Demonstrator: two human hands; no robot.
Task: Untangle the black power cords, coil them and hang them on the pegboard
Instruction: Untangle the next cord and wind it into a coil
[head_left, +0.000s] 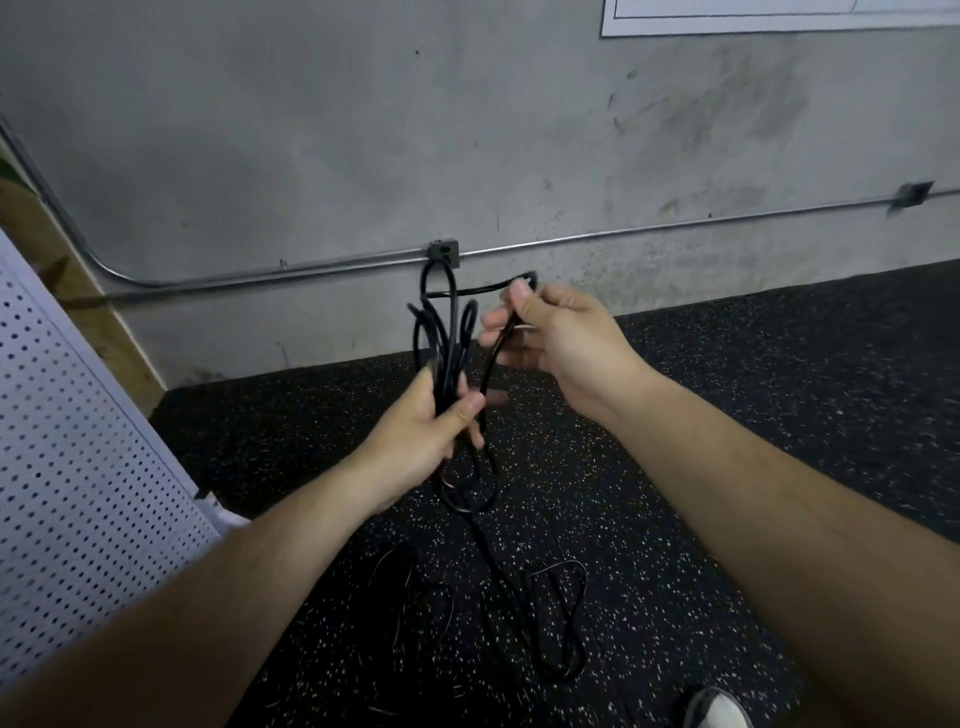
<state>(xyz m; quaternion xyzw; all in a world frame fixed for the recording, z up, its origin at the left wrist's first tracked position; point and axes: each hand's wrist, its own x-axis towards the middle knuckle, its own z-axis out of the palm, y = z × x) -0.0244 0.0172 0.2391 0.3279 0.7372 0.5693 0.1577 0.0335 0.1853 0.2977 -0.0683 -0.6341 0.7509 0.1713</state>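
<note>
A black power cord (445, 332) is standing up in several long, narrow loops out of the left hand (421, 431), which is gripping the bundle around its middle. One strand is running from these loops to the right hand (556, 343), which is pinching it near its end. Below the left hand the cord is hanging down to the floor (727, 415), where loose black cords (558, 623) are lying in open loops. The white pegboard (78, 441), full of small holes, is standing tilted at the left.
</note>
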